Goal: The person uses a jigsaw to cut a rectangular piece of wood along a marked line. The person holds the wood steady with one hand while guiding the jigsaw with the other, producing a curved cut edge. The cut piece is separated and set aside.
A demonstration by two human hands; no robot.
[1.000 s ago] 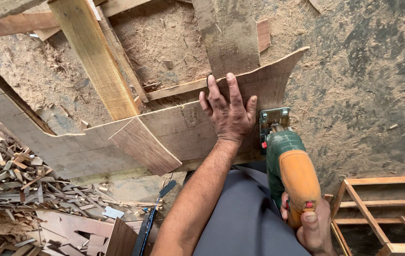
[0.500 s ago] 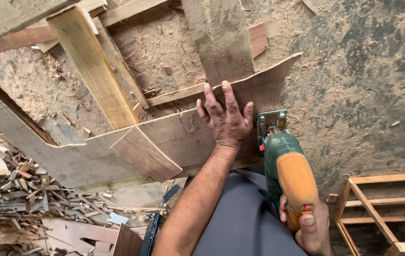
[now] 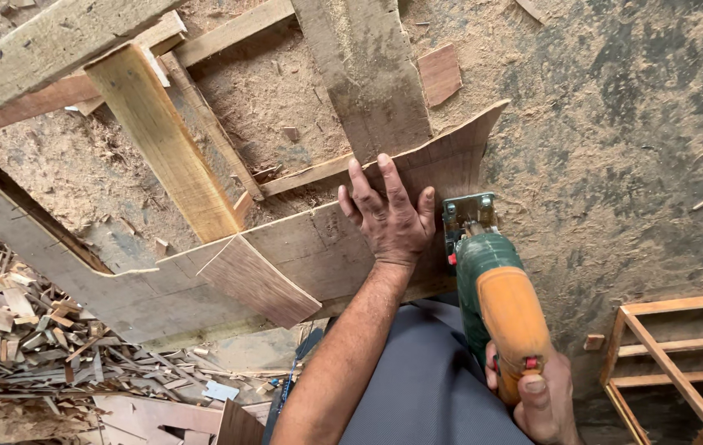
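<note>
My left hand (image 3: 390, 216) lies flat, fingers spread, pressing on a thin curved plywood board (image 3: 302, 259) that rests across rough timbers. My right hand (image 3: 542, 405) grips the orange handle of a green and orange jigsaw (image 3: 495, 288). The saw's metal shoe (image 3: 468, 211) sits on the board's right part, just right of my left hand. A pencil line runs along the board. My grey-clad leg (image 3: 417, 387) shows below the board.
Rough wooden beams (image 3: 158, 140) and a wide plank (image 3: 372, 74) support the board over a sawdust-covered floor. A heap of wood offcuts (image 3: 30, 338) lies at the lower left. A small wooden frame (image 3: 672, 363) stands at the lower right.
The jigsaw has crept slightly forward along the board. My left hand stays pressed on the board beside it.
</note>
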